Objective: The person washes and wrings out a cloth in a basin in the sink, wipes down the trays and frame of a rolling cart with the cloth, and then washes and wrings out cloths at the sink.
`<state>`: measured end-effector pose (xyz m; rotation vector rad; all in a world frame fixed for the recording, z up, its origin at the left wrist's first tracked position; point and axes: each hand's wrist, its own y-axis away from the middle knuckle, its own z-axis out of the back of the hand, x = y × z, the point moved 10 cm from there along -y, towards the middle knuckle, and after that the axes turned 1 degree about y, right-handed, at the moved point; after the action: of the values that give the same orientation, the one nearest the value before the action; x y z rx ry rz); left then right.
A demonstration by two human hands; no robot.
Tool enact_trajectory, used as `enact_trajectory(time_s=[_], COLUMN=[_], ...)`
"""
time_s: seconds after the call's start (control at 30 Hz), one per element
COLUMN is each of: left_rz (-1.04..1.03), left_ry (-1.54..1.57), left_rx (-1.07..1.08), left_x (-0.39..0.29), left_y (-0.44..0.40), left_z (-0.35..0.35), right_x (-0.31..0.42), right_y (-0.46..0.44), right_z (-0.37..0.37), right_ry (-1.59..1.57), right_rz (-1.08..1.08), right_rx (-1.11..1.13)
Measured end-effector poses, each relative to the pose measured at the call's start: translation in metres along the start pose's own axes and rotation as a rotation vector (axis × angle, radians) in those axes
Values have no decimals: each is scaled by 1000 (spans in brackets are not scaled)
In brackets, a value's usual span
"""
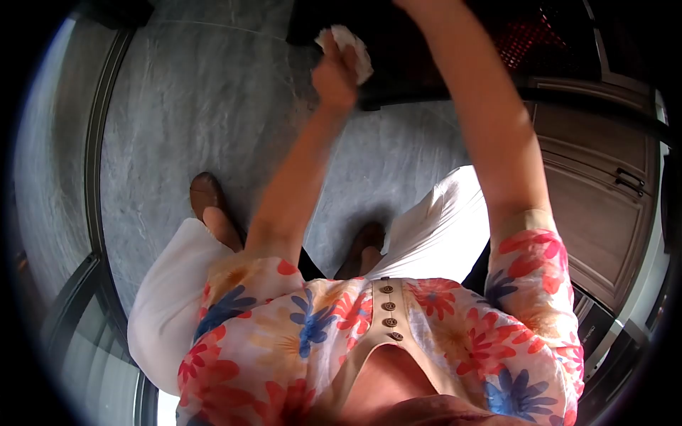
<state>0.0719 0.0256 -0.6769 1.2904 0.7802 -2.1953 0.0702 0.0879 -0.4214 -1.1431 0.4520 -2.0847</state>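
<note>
My left hand (334, 82) is closed on a crumpled white wipe (363, 62), which shows around the fingers; I cannot tell if it is paper or cloth. It hangs over the floor beside the left edge of a dark, glossy surface (405, 67). My right arm reaches up across that surface, so that my right hand (408, 3) is almost wholly cut off by the top edge, with its fingers out of sight. Red mesh-like light (526, 42) shows on the dark surface to the right of my right arm.
Grey tiled floor (177, 99) lies below, with my brown shoes (206, 193) on it. A wooden cabinet (590, 213) with dark handles (629, 182) stands on the right. On the left runs a dark-framed glass door (99, 142).
</note>
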Motion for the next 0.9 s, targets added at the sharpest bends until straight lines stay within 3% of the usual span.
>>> enact_trajectory(time_s=[0.07, 0.1, 0.13, 0.23, 0.33, 0.4, 0.5, 0.67, 0.73, 0.83, 0.9], left_rz=[133, 99, 39, -34, 165, 243, 188, 150, 176, 4, -107], left_ry=[147, 130, 95, 174, 267, 153, 324, 422, 396, 177, -2], left_rx=[61, 213, 317, 435, 657, 883, 858, 1039, 1118, 1156, 1047], left_x=[0, 2, 11, 7, -7, -7, -27, -50, -64, -82, -102], left_y=[32, 57, 94, 169, 168, 173, 157, 143, 133, 103, 80], left_z=[-14, -36, -62, -84, -73, -81, -62, -65, -60, -53, -40], right_x=[7, 2, 0, -49, -97, -134, -151, -158, -162, -173, -180], right_y=[50, 73, 73, 187, 268, 309, 324, 328, 331, 329, 327], right_z=[1, 2, -1, 15, 48, 67, 74, 70, 66, 65, 72], right_ry=[-214, -258, -10, -111, 160, 106, 21, -359, -525, -706, -672], right_rz=[-137, -212, -159, -507, -692, -882, -1087, -1308, -1368, -1338, -1282], right_rx=[120, 198, 311, 473, 694, 667, 583, 432, 421, 354, 285])
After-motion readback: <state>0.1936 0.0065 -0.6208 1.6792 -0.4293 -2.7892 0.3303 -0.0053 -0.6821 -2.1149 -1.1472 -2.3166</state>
